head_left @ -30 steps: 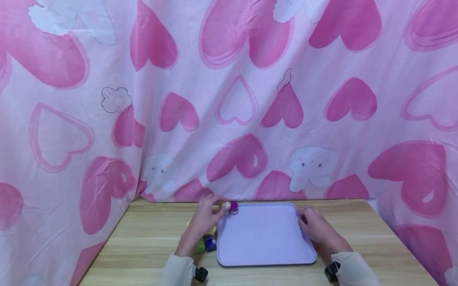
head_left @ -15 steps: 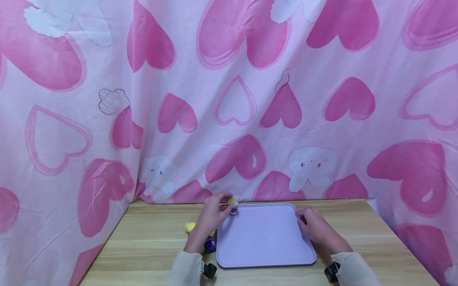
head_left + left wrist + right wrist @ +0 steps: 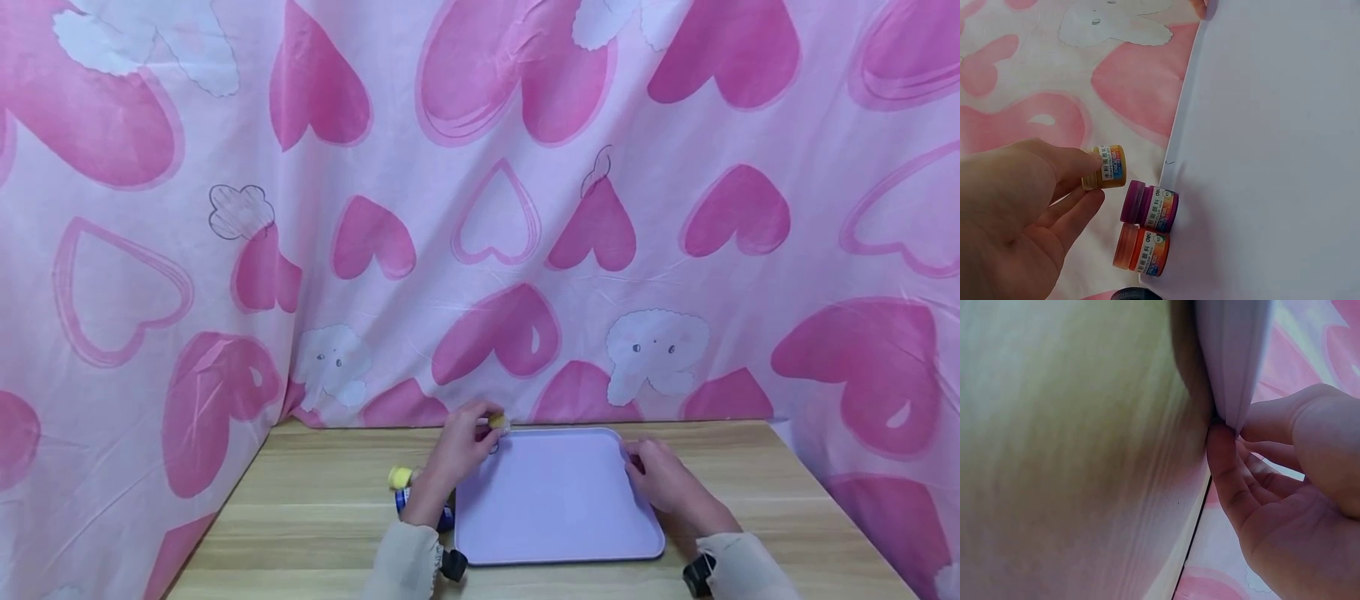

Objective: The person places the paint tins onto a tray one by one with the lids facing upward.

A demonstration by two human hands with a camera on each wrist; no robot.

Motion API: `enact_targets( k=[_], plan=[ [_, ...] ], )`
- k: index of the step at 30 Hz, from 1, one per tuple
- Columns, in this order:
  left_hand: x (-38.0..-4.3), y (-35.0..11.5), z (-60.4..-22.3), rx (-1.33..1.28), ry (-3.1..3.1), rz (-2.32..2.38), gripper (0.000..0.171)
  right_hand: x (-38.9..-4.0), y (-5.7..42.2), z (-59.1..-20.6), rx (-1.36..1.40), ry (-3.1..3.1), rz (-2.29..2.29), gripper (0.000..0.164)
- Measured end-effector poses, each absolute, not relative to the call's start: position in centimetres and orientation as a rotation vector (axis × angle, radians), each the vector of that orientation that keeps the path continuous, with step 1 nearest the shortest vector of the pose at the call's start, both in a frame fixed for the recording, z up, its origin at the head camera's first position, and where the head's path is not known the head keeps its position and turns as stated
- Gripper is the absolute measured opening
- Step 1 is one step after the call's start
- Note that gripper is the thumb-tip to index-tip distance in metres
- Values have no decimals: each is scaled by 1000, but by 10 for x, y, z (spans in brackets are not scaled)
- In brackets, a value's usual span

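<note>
Pinching the yellow jar [image 3: 1115,167], left hand [image 3: 1019,215] has shifted rightward, jar not yet set down; right hand [image 3: 1300,515] grips tray [image 3: 558,496].

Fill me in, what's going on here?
A person's left hand pinches an ochre gouache paint jar aloft near the far left corner of the lavender tray. A purple jar and an orange jar stand in that corner. The right hand grips the tray's right edge. A yellow-lidded jar and a dark blue jar are on the wooden table, left of the tray.

Smooth tray [image 3: 562,500] (seemingly plastic), wood-grained table [image 3: 315,508]
</note>
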State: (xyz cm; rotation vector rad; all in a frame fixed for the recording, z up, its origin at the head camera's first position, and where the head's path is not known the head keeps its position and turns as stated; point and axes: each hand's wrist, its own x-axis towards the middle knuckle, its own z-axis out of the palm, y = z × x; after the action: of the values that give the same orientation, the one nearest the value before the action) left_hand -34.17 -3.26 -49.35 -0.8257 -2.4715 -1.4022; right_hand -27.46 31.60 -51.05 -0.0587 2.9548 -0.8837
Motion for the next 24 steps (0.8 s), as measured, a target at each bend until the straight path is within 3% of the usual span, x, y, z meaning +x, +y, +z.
enact_targets(
  k=[24],
  plan=[
    [-347, -17, -515, -925, -2522, -892, 16, -275, 316, -510, 12, 2928, -866, 49]
  ],
)
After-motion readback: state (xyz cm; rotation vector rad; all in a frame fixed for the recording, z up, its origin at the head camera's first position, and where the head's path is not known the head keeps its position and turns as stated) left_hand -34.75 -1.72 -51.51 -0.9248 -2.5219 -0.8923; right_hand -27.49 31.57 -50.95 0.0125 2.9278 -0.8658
